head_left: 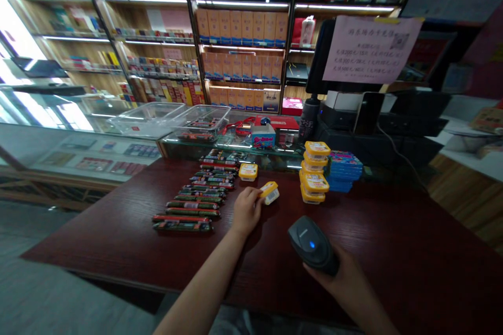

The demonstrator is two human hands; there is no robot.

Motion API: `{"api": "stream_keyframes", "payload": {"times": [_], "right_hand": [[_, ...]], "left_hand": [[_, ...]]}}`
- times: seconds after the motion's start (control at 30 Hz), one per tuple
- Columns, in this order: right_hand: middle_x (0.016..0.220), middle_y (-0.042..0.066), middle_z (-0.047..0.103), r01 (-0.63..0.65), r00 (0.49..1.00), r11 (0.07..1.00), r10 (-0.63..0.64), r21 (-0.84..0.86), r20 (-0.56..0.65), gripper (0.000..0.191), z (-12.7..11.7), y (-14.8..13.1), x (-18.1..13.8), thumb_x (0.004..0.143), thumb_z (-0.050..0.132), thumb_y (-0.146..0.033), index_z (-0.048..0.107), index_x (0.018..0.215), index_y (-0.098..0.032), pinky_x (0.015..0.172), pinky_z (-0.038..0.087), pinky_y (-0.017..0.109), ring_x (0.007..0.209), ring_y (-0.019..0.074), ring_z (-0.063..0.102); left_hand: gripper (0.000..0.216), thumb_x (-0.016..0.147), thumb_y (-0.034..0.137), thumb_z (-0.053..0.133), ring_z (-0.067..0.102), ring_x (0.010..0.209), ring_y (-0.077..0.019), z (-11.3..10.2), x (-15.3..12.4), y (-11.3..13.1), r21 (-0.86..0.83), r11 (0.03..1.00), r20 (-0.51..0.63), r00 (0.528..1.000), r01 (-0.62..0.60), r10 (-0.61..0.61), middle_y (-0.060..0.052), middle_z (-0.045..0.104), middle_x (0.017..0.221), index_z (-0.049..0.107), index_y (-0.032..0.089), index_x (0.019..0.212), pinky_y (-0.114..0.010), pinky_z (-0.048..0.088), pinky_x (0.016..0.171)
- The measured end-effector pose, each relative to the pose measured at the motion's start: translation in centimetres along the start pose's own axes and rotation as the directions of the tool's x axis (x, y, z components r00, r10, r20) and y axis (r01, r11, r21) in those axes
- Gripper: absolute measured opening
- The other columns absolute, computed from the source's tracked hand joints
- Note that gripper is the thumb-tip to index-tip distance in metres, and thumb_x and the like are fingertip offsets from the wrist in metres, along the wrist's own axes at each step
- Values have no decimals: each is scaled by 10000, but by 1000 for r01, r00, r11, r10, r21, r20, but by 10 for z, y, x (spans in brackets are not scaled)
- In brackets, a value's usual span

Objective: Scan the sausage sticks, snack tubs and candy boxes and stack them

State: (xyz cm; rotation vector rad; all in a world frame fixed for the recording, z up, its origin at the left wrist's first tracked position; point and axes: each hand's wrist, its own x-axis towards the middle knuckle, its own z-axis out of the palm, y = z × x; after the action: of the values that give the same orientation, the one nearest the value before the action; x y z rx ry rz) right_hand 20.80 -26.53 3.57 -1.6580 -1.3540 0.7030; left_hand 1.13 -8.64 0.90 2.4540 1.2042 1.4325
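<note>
Pinched in the fingers of my left hand (247,210) is a small yellow-lidded tub (270,193), tilted so that a barcode label on its side shows. My right hand (341,277) is wrapped round a black barcode scanner (312,245) with a blue light on top; its head points toward the tub, some way off. Behind the held tub another yellow-lidded tub (248,171) sits on the table. Several more yellow-lidded tubs (315,183) are stacked at the right. Left of my left hand lies a long row of sausage-like wrapped sticks (192,205).
Blue packs (345,170) are piled beside the stacked tubs on the dark red table (118,241). Clear plastic bins (204,120) and a small cardboard display box (263,136) stand on the glass counter behind. A monitor (319,57) with a paper notice rises at the back right.
</note>
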Motion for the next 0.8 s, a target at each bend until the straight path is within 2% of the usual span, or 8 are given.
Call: {"api": "stream_keyframes", "payload": {"times": [0.4,0.63,0.73,0.8], "right_hand": [[942,91,734,33,999,998,-35,52,32,343,-2,-14,0,653,661,-378,676,926,-170,787,518,348,867,252,674],[977,100,727,13,999,999,-15,42,31,387,-2,-14,1,667,653,-391,663,981,-166,797,511,343,917,251,668],[987,94,723,33,999,999,-32,-39,32,380,-4,-14,2,684,635,-387,652,1000,-177,778,499,329,918,242,665],[938,67,727,31,999,978,-27,-207,24,323,-8,-15,3,695,629,-363,652,976,-207,719,484,318,854,234,670]], "left_hand": [[120,845,162,533,572,864,-181,0,1,1,40,999,23,1000,-1,0,-60,613,922,600,175,945,-313,478,787],[138,838,168,542,579,881,-184,0,1,3,65,998,46,999,16,-19,-54,619,938,601,187,961,-317,480,799],[134,848,186,534,586,894,-185,-1,0,2,78,997,60,998,18,-22,-54,621,964,592,190,969,-316,483,794],[135,855,187,523,591,898,-181,-2,0,2,94,995,74,997,17,-24,-53,619,987,584,195,976,-310,485,793]]}}
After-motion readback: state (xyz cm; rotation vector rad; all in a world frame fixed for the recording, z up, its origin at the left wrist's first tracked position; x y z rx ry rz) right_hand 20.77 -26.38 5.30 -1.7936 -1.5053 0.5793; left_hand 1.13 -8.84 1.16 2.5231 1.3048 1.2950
